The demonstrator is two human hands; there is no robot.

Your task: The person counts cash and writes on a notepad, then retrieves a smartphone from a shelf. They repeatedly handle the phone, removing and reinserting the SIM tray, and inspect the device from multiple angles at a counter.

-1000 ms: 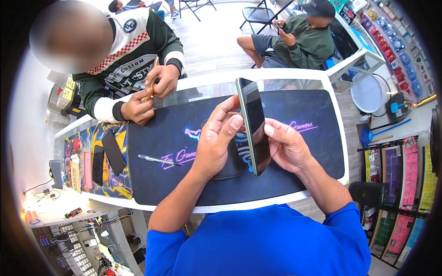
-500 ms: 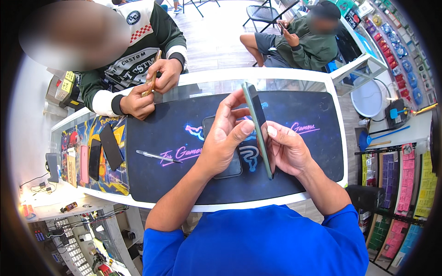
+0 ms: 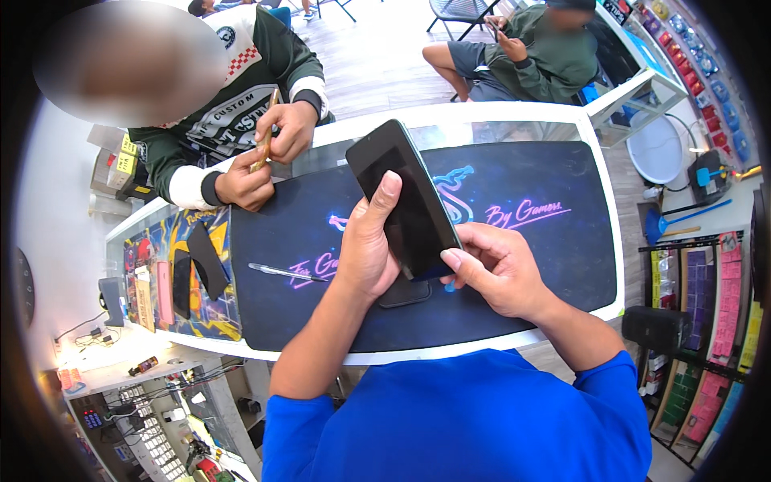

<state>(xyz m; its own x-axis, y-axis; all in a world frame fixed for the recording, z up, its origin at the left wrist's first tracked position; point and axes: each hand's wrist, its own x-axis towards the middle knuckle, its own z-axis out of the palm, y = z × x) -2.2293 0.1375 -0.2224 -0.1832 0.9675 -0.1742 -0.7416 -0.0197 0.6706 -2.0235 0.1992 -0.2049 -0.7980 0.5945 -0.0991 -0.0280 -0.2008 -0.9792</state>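
A smartphone (image 3: 414, 210) with a dark screen and a greenish edge is held tilted above the counter, its screen turned up toward me. My left hand (image 3: 371, 245) grips its left side, thumb lying over the glass. At the phone's lower right corner, my right hand (image 3: 499, 269) pinches the edge between thumb and fingers. Beneath, mostly covered by the phone and my left hand, a dark phone-shaped thing (image 3: 405, 294) lies on the black printed mat (image 3: 546, 265). A clear pen (image 3: 287, 272) rests on the mat to the left of my left hand.
Across the counter, a person's hands (image 3: 265, 153) hold a gold-coloured phone. Several phones or cases, including a pink one (image 3: 165, 291), lie on a colourful mat (image 3: 225, 317) at left. A seated person (image 3: 538, 60) is farther back. Racks of coloured cards (image 3: 699, 321) stand at right.
The phone has turned from nearly edge-on to screen-up, tipping toward the left. My left thumb now lies across the screen, and my right hand has shifted to the lower corner.
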